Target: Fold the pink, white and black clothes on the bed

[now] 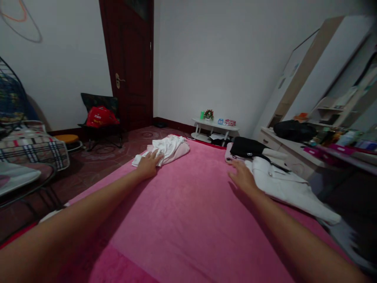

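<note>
Head camera, looking forward and down across a bed with a pink cover [188, 204]. A person's two bare arms reach from the lower corners.

The left hand [148, 165] lies on the near edge of a crumpled white cloth [169, 146] at the far left of the bed; a pale pink cloth [180, 153] shows along its right side. The fingers are loosely extended; whether they pinch any fabric cannot be told.

The right hand [243, 177] is open, fingers spread, with nothing visible in its grasp. It is just beside a pile at the bed's right edge: a white garment [279, 181] with a round button, and a black folded item [249, 146] bearing a small white emblem, too small to read. Whether the hand touches the pile is unclear.

Beyond the bed, a red bag [101, 117] on a dark folding chair [88, 101] carries pale lettering, not legible. A low white table [216, 125] holds a flower arrangement [209, 114] and a red-and-white patterned item [230, 122]. At right, magenta boxes [318, 154] show white marks that cannot be read. A dark red door [132, 67] stands behind.
</note>
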A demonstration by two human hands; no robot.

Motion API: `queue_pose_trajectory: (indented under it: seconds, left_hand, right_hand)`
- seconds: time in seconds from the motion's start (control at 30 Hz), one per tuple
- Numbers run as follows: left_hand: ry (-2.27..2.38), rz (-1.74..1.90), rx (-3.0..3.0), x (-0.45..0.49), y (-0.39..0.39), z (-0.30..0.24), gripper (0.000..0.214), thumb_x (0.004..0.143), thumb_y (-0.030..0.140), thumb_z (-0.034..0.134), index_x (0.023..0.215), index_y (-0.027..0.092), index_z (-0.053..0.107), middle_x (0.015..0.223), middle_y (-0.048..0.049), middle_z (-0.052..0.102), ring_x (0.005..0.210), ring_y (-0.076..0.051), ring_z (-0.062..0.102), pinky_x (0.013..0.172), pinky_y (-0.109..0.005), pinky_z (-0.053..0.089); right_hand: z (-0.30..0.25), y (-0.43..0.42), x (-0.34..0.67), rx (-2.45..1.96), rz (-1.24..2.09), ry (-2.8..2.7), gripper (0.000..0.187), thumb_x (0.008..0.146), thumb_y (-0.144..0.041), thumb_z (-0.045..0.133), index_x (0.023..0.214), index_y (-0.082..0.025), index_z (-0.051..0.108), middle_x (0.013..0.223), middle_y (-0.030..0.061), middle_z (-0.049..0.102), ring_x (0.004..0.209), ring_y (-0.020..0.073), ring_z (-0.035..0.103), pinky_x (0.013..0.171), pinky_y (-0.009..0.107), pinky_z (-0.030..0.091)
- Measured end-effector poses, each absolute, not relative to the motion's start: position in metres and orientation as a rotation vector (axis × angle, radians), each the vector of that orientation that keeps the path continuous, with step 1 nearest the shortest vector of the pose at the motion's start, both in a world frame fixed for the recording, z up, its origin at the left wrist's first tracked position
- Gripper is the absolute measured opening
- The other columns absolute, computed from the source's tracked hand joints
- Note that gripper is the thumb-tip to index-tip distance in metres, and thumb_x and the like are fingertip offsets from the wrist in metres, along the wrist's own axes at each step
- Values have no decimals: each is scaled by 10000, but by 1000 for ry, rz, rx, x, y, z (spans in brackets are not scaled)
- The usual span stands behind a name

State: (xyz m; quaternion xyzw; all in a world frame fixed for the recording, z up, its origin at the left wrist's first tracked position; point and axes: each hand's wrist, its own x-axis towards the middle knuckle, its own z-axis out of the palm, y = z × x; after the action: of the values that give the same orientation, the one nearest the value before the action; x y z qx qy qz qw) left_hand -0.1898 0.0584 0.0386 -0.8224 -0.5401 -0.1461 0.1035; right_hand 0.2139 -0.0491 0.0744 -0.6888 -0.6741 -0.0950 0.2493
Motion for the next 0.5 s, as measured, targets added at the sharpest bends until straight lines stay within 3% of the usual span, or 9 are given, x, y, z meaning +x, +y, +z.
queue_pose_trajectory:
  seconds: [0.13, 0.2, 0.37, 0.43, 0.5]
  left_hand:
    - [-1528, -472, -2419, -194, 67, 25, 591, 778, 166, 521, 1360, 255, 466, 1504, -109, 312, 1298, -333, 366, 987, -464, 389]
    - [-1497, -520, -2403, -195, 69, 23, 527, 800, 186, 509, 1323, 249, 509, 1478, -121, 348, 1283, -334, 382, 994, -464, 380]
    - [-1468, -612, -2339, -193, 67, 15, 446, 845, 214, 465, 1284, 234, 542, 1457, -134, 364, 1257, -344, 405, 981, -483, 384]
    - [-1475, -621, -2334, -192, 66, 13, 451, 843, 221, 471, 1289, 240, 533, 1457, -129, 364, 1257, -346, 404, 978, -484, 388]
    - [-1473, -633, -2325, -192, 66, 12, 452, 848, 227, 466, 1296, 241, 524, 1460, -129, 358, 1262, -346, 400, 976, -483, 393]
  right_hand:
    - [84, -71, 291, -2093, -523, -1455, 398, 813, -220, 443, 1172, -126, 587, 1291, 159, 480, 1230, 299, 417, 1028, 412, 348]
    - [84, -86, 325, -2262, -550, -1241, 429, 805, -243, 457, 1204, -130, 569, 1285, 184, 479, 1221, 334, 411, 987, 450, 367]
    - [66, -119, 382, -2596, -266, -706, 719, 784, -474, 521, 1354, -44, 431, 1310, 288, 455, 1196, 415, 464, 878, 495, 438]
    - [61, -126, 393, -2642, -120, -670, 714, 763, -507, 547, 1299, -37, 505, 1243, 294, 521, 1155, 413, 521, 853, 488, 458]
    - [62, -129, 398, -2667, -12, -736, 558, 737, -458, 588, 1151, -87, 639, 1143, 269, 601, 1096, 404, 575, 806, 483, 476]
